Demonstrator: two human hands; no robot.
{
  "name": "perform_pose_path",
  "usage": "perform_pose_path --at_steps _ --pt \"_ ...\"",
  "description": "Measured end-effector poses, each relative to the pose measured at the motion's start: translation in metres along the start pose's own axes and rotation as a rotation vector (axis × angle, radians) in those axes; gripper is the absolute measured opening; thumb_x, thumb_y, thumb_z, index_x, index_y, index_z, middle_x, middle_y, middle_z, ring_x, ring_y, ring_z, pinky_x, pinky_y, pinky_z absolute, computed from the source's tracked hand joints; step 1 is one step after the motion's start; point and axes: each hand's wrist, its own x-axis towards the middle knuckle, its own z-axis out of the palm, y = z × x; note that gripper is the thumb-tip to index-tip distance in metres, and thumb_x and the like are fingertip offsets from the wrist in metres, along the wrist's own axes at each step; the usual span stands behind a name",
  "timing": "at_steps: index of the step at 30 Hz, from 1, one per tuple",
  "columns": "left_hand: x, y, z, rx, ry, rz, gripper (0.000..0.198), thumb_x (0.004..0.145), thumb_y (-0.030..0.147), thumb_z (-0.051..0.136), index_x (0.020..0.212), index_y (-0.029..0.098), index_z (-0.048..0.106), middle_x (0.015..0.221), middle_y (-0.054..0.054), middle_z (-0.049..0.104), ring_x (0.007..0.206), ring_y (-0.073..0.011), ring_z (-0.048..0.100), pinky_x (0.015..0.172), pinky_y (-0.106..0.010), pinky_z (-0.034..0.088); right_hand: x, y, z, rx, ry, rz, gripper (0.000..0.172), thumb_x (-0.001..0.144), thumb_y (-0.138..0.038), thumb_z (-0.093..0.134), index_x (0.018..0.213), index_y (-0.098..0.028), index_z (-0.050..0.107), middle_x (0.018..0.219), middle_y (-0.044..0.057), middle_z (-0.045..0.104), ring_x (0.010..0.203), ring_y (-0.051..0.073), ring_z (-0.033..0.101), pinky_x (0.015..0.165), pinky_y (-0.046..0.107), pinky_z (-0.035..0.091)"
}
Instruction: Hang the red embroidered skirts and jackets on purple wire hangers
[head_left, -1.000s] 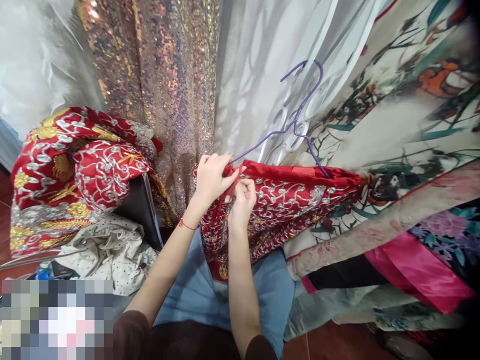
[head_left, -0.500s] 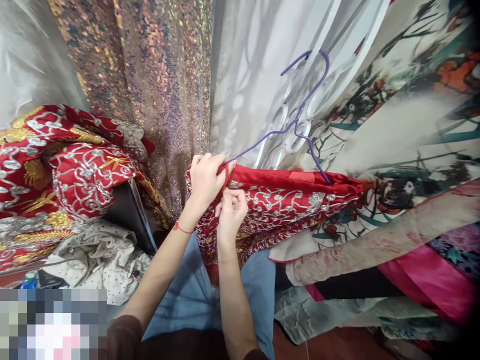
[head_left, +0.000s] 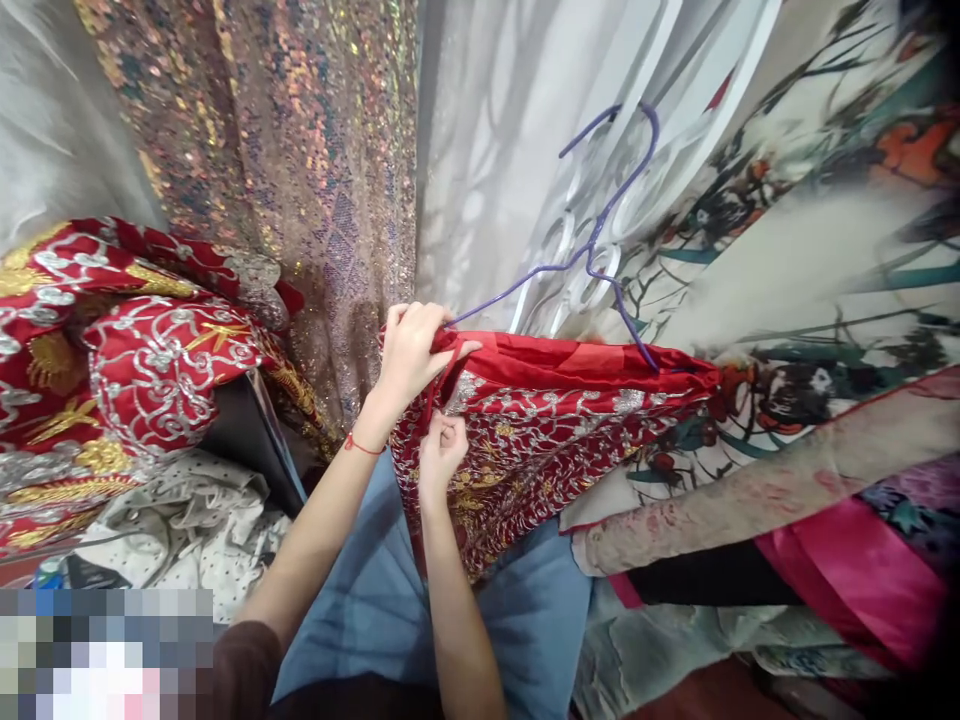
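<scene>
A red skirt (head_left: 540,430) with silver and gold embroidery hangs over my lap, its plain satin waistband (head_left: 525,352) uppermost. Behind the waistband sits a purple hanger (head_left: 594,240), its shoulders reaching down into the skirt top and its hook pointing up. My left hand (head_left: 416,345) is closed over the left end of the waistband, thumb stretched to the right. Just below it, the fingers of my right hand (head_left: 441,455) are pinched at the lower end of a narrow red strip (head_left: 447,385) by the skirt's edge. The fingertips partly hide what they grip.
More red embroidered clothing (head_left: 150,350) is heaped at left, above a dotted white cloth (head_left: 187,520). A sequinned curtain (head_left: 322,150) hangs behind. White scrolled metalwork (head_left: 735,90) stands beyond the hanger. Printed fabric (head_left: 825,250) and a pink cloth (head_left: 855,570) fill the right.
My right hand has moved down and slightly left, away from my left hand, and the red strip now shows stretched between them. The skirt front hangs more spread out.
</scene>
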Motion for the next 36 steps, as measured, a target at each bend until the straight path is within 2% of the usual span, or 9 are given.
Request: perform_pose_path --at_steps 6,9,14,17,20,22,24,27,36 --pt "-0.009 0.005 -0.001 -0.015 0.084 -0.075 0.05 0.09 0.059 0.052 0.121 0.02 0.05 0.112 -0.011 0.063 0.107 -0.0244 0.056 0.096 -0.04 0.036 0.01 -0.03 0.001 0.289 -0.086 0.223 0.033 0.083 -0.048 0.061 0.079 -0.022 0.042 0.051 -0.014 0.04 0.034 0.003 0.034 0.036 0.017 0.025" --pt "-0.033 0.018 -0.011 0.04 0.15 -0.14 0.047 0.085 0.058 0.058 0.11 0.019 0.052 0.113 -0.013 0.062 0.111 -0.0277 0.054 0.094 -0.042 0.037 0.003 -0.048 -0.002 0.364 -0.133 0.234 0.031 0.082 -0.047 0.062 0.082 -0.022 0.043 0.052 -0.014 0.041 0.032 0.002 0.033 0.033 0.016 0.024" --pt "-0.057 0.025 -0.022 0.083 -0.214 -0.144 0.024 0.094 0.035 0.049 0.076 0.02 0.051 0.074 -0.002 0.058 0.072 -0.0177 0.052 0.069 -0.031 0.038 -0.012 -0.051 0.001 0.357 -0.134 0.233 0.026 0.084 -0.042 0.059 0.081 -0.022 0.043 0.051 -0.013 0.044 0.031 0.001 0.032 0.031 0.014 0.023" --pt "-0.051 0.022 -0.026 0.0 -0.357 -0.087 0.026 0.099 0.027 0.037 0.085 0.02 0.058 0.081 -0.004 0.062 0.077 -0.0164 0.056 0.069 -0.028 0.039 -0.013 -0.049 0.003 0.35 -0.122 0.231 0.023 0.084 -0.038 0.058 0.079 -0.021 0.044 0.051 -0.013 0.042 0.032 0.001 0.032 0.032 0.014 0.024" --pt "-0.044 0.022 -0.029 -0.078 -0.45 -0.151 0.024 0.095 0.037 0.047 0.11 0.021 0.059 0.084 -0.001 0.065 0.076 -0.0157 0.059 0.066 -0.027 0.039 -0.011 -0.049 0.002 0.361 -0.102 0.235 0.024 0.084 -0.04 0.06 0.08 -0.022 0.044 0.052 -0.013 0.044 0.032 0.001 0.031 0.031 0.015 0.023" --pt "-0.043 0.023 -0.029 -0.094 -0.495 -0.217 0.026 0.091 0.04 0.055 0.108 0.022 0.061 0.075 0.002 0.062 0.067 -0.0143 0.056 0.061 -0.026 0.036 -0.009 -0.05 -0.001 0.362 -0.103 0.228 0.027 0.084 -0.041 0.06 0.079 -0.022 0.042 0.052 -0.013 0.044 0.032 0.001 0.031 0.032 0.014 0.024" --pt "-0.044 0.023 -0.028 -0.146 -0.522 -0.235 0.018 0.09 0.038 0.055 0.086 0.021 0.062 0.065 0.004 0.056 0.06 -0.0124 0.05 0.058 -0.025 0.032 -0.007 -0.051 -0.004 0.354 -0.114 0.224 0.028 0.085 -0.041 0.06 0.077 -0.022 0.041 0.051 -0.014 0.041 0.033 0.001 0.032 0.033 0.014 0.024" --pt "-0.048 0.017 -0.022 -0.311 -0.494 -0.227 0.029 0.09 0.033 0.054 0.065 0.019 0.051 0.061 0.003 0.049 0.058 -0.011 0.044 0.058 -0.024 0.032 -0.004 -0.049 -0.007 0.351 -0.123 0.244 0.026 0.085 -0.04 0.06 0.077 -0.021 0.042 0.05 -0.014 0.04 0.033 0.001 0.03 0.033 0.014 0.023" --pt "-0.051 0.0 -0.012 -0.537 -0.43 -0.223 0.017 0.091 0.028 0.053 0.077 0.02 0.057 0.073 -0.001 0.061 0.067 -0.0137 0.054 0.066 -0.026 0.044 0.002 -0.042 0.014 0.346 -0.036 0.258 0.029 0.087 -0.045 0.058 0.08 -0.022 0.041 0.054 -0.013 0.043 0.034 0.002 0.028 0.034 0.015 0.023"
